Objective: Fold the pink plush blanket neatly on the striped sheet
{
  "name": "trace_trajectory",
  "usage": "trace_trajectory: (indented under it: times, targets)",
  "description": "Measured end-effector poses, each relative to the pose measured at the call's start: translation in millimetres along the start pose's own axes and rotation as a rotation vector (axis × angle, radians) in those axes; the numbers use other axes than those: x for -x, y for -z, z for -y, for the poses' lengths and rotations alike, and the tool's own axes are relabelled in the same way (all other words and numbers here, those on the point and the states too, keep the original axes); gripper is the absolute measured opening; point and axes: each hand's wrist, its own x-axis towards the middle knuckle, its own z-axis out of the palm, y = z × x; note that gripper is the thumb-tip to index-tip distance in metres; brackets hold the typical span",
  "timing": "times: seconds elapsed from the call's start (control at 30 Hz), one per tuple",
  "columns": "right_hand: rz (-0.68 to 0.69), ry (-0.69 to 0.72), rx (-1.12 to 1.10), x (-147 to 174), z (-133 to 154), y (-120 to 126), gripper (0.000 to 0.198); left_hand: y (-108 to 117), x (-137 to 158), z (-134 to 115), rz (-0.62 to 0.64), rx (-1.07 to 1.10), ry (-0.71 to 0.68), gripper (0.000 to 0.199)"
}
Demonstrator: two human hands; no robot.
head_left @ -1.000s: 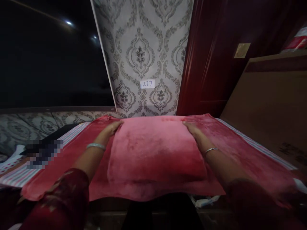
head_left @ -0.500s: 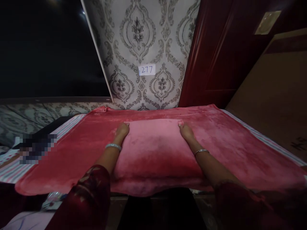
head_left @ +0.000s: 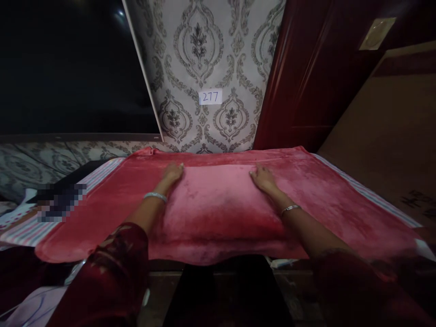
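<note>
A red-pink plush blanket [head_left: 112, 206] is spread over a table. In its middle lies a lighter pink plush rectangle [head_left: 220, 195], darker red toward the near side; whether it is a separate cloth or part of the blanket I cannot tell. My left hand [head_left: 173, 173] rests at the rectangle's far left corner, fingers stretched out and thumb toward the edge. At the far right corner is my right hand [head_left: 264, 178], with its fingers spread and thumb apart. Both palms face down, touching the fabric with nothing gripped.
A striped cloth [head_left: 368, 188] shows beneath the blanket at both sides. Behind the table stand a patterned wall with a paper label [head_left: 210, 96] and a dark red door [head_left: 306, 77]. A large black screen [head_left: 68, 68] is on the left; a cardboard sheet [head_left: 391, 122] leans at right.
Both hands have let go of the pink rectangle's far corners. Their fingers, pinched before, are now stretched out on the fabric. The view has shifted slightly.
</note>
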Motion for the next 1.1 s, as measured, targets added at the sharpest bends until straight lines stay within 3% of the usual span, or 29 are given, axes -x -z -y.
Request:
trace_trajectory:
  times: [0.07, 0.17, 0.23, 0.37, 0.5, 0.8, 0.97, 1.1]
  targets:
    - [0.036, 0.231, 0.111, 13, 22, -1, 0.060, -3, 11, -18, 0.073, -0.048, -0.232, 0.049]
    - [0.246, 0.621, 0.196, 40, 53, -12, 0.058, -25, 31, -44, 0.353, -0.146, -0.706, 0.050]
    - [0.387, 0.762, 0.192, 58, 65, -22, 0.059, -46, 41, -54, 0.501, -0.224, -0.822, 0.053]
    - [0.527, 0.804, 0.179, 78, 65, -34, 0.064, -79, 46, -52, 0.557, -0.379, -0.766, 0.053]
    - [0.548, 0.772, 0.185, 80, 58, -38, 0.062, -92, 44, -39, 0.521, -0.373, -0.765, 0.054]
    - [0.528, 0.770, 0.144, 80, 57, -42, 0.061, -91, 45, -35, 0.503, -0.368, -0.771, 0.054]
    - [0.539, 0.764, 0.162, 70, 57, -33, 0.057, -78, 52, -52, 0.538, -0.407, -0.734, 0.053]
    - [0.471, 0.739, 0.261, 55, 44, -16, 0.052, -65, 105, -63, 0.300, -0.416, -0.787, 0.047]
